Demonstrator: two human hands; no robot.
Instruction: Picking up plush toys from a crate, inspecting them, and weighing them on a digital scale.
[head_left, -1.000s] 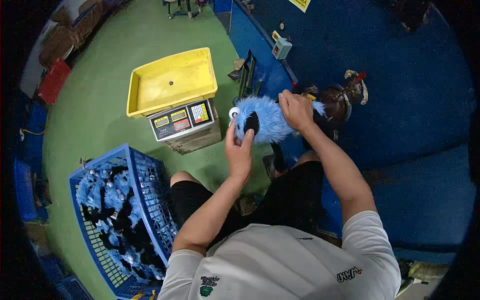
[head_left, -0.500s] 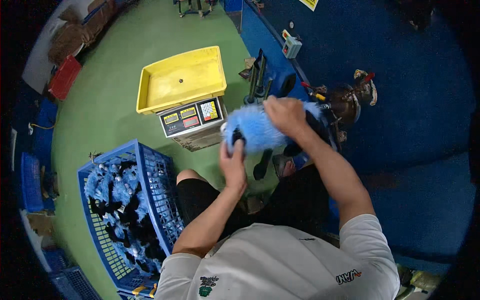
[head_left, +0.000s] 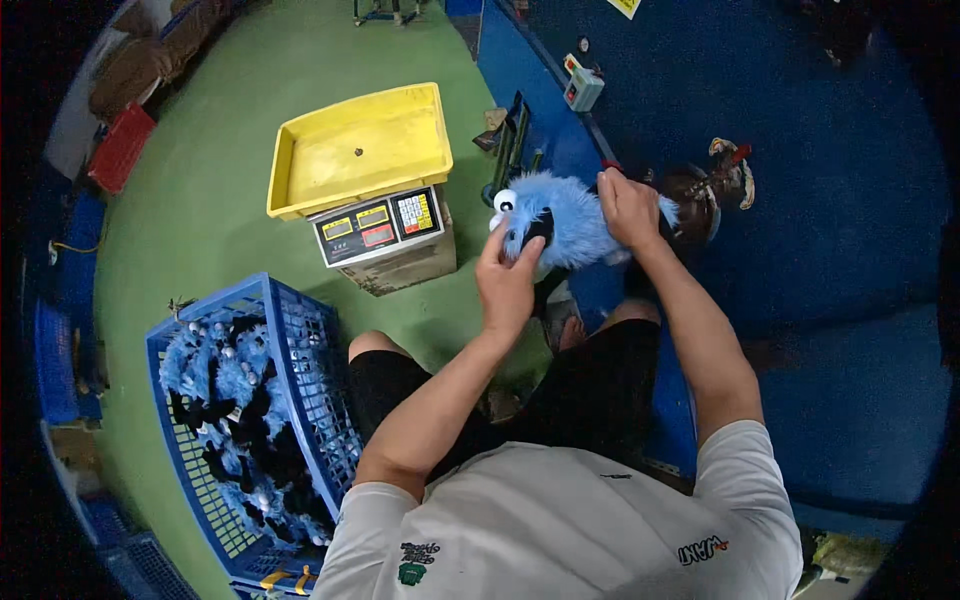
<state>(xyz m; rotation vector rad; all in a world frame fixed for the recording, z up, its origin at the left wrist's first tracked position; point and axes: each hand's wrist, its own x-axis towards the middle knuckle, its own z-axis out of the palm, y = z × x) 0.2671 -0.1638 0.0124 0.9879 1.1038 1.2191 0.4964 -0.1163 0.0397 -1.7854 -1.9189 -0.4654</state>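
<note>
Green workshop floor lies below a seated person whose left hand (head_left: 507, 283) pinches the face end of a fluffy blue plush toy (head_left: 565, 218) while the right hand (head_left: 628, 210) clasps its back; steady two-handed support seems wise.

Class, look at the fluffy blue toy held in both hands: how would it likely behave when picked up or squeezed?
The blue plush toy looks soft and probably floppy, since its long fur bulges around the right hand. It is likely light for its size: the left hand steadies it with fingertips only. Its shaggy surface should grip rather than slip.
</note>
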